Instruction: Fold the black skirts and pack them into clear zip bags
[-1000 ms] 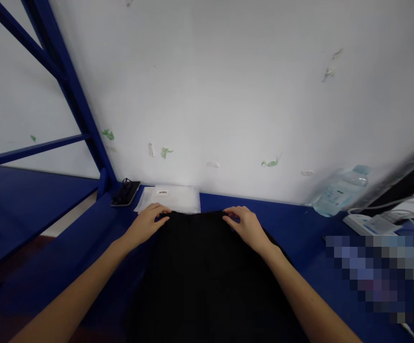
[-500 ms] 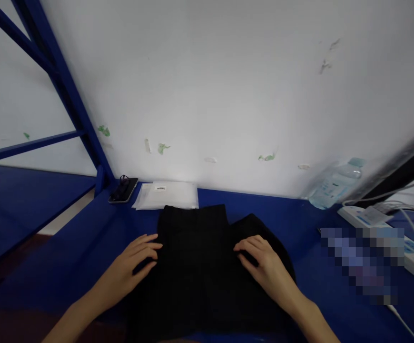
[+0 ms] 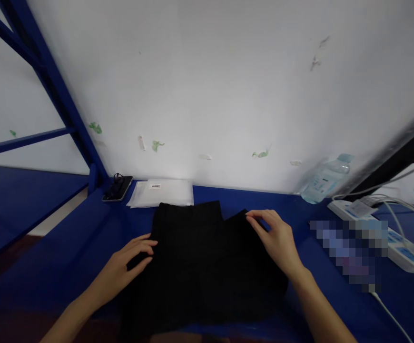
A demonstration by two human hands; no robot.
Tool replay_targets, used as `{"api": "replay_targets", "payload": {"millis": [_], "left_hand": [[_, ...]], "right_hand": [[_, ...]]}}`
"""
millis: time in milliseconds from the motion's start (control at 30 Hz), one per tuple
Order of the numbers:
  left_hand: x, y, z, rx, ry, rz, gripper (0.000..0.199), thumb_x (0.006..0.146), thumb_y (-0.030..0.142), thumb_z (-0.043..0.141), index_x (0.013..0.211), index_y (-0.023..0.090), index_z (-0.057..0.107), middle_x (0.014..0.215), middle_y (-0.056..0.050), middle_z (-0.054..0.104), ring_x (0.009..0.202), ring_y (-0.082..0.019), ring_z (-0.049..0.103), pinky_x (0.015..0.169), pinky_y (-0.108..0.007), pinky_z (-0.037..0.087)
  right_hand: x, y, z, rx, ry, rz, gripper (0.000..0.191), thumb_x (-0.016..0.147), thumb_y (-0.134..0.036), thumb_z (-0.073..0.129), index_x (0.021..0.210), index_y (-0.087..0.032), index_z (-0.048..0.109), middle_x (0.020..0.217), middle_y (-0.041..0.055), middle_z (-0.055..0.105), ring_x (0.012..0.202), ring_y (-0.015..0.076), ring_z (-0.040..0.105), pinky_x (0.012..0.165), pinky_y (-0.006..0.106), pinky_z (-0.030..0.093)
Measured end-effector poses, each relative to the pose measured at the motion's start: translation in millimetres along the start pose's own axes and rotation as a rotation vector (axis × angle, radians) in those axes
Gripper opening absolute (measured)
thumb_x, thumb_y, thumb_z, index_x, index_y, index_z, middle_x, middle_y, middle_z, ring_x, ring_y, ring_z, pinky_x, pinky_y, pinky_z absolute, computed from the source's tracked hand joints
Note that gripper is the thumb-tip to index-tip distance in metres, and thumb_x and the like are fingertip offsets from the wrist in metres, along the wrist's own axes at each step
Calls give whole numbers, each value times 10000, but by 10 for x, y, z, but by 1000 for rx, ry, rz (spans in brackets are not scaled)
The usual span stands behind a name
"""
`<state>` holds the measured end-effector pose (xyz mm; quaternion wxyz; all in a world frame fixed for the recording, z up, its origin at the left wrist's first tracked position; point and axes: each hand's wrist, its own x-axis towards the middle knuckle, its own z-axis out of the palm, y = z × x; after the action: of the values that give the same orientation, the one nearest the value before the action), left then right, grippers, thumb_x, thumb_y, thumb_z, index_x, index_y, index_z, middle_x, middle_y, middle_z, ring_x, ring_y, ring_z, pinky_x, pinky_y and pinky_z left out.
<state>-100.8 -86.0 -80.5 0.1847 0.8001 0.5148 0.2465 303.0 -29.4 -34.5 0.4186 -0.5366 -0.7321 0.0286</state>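
Left hand (image 3: 126, 262) and right hand (image 3: 274, 236) are both at a black garment (image 3: 200, 267) that lies spread on the blue table (image 3: 71, 247) in front of the person. The right hand pinches the garment's upper right corner between thumb and fingertips. The left hand is loosely open, fingers slightly bent and spread, with its tips at the left edge; whether they press on the fabric I cannot tell. So dark is the cloth that its folds hardly show, though the straight band along the far edge looks like the waistband of trousers or shorts.

Just beyond that band lie flat whitish plastic packets (image 3: 174, 193), the top one bearing a small barcode label (image 3: 154, 186). To their left is a black phone (image 3: 127, 183) with a small dark item on it. Toward the right, a clear plastic bottle (image 3: 326, 180) with a pale blue cap is near the white wall (image 3: 210, 85), and a white power strip (image 3: 409, 257) with cables lies nearer the person.
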Motion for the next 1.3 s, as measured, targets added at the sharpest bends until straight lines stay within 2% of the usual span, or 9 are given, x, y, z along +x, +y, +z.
{"api": "replay_targets", "payload": {"millis": [167,333,533,600,733,1033,1133,1233,1300], "left_hand": [[-5,7,-15,23,36,24,133,937,367,527,997,288,616,1271,-7,651,1342,-244,461,1068,-471,441],[-208,262,-25,71,138,107,201,924,340,558,1114,309,615,1317,-1,625,1361,-246,438,1113,-501,380],[-617,478,-44,86,-229,133,715,741,461,777,1379,388,463,1457,-13,504,1337,-285,463,1033,-440,476],[-698,472,-20,72,-230,99,596,804,390,726,1353,417,494,1435,13,529,1321,-270,485,1028,-430,479],[-731,469,21,-83,-72,10,384,883,222,543,1196,425,633,1333,45,616,1270,-237,547,1054,-437,456],[-552,420,-94,-220,-49,-111,190,850,358,626,1003,391,734,1119,42,738,1054,-247,694,959,-380,542],[-426,425,-162,-275,1,-233,200,849,461,598,933,352,743,951,37,764,906,-240,723,808,-300,591],[-151,415,-274,-279,68,-326,327,823,551,590,718,255,678,685,24,677,684,-210,661,585,-238,532],[91,376,-331,-230,126,-338,390,819,575,581,642,228,594,629,31,604,635,-187,601,560,-233,488]], "right_hand": [[-480,-73,-147,110,-109,-51,113,922,-320,565,994,-276,640,1031,26,688,1045,213,625,910,378,503],[-776,26,-132,68,-225,-25,153,927,-312,556,1041,-284,653,1091,30,696,1139,234,604,938,422,517],[-1033,-57,-397,77,-197,-26,230,827,-387,700,1037,-300,661,1077,29,704,1130,247,611,899,386,556],[-1154,-66,-460,65,-261,-3,278,789,-410,736,1036,-306,665,1099,31,702,1145,258,606,878,375,572],[-1309,-50,-451,62,-281,74,277,810,-428,707,1058,-307,682,1140,50,693,1149,282,608,877,415,579],[-1167,-8,-473,181,-364,171,231,919,-413,565,1032,-294,728,1042,45,733,1137,253,611,942,388,530],[-992,-50,-542,200,-388,234,264,919,-459,542,998,-290,728,1016,32,736,1029,234,664,892,348,539],[-699,-94,-528,191,-296,245,283,911,-499,532,941,-284,713,999,25,731,955,222,680,857,342,530],[-476,-82,-448,141,-197,202,299,905,-518,528,884,-270,694,1033,39,716,996,233,657,891,368,503]]}}
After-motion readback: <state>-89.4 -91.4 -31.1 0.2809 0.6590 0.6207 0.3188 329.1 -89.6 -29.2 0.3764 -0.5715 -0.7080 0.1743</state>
